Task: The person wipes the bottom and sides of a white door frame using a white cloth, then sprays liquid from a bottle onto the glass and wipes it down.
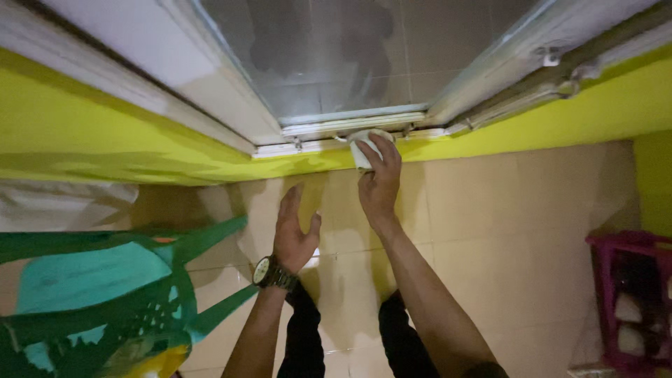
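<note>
My right hand (379, 183) is raised to the bottom of a window frame (350, 126) and grips a white roll of tape (362, 148) pressed against the frame's lower rail. My left hand (292, 231), with a wristwatch (271, 273) on the wrist, hangs lower and to the left with its fingers spread, holding nothing, in front of the yellow-green wall (105, 133). The window pane (329, 56) above is dull and streaked.
A green plastic chair (105, 287) stands at the lower left on the beige tiled floor (504, 231). A pink plastic crate (630, 301) with items inside sits at the right edge. My dark trouser legs (350, 339) show below.
</note>
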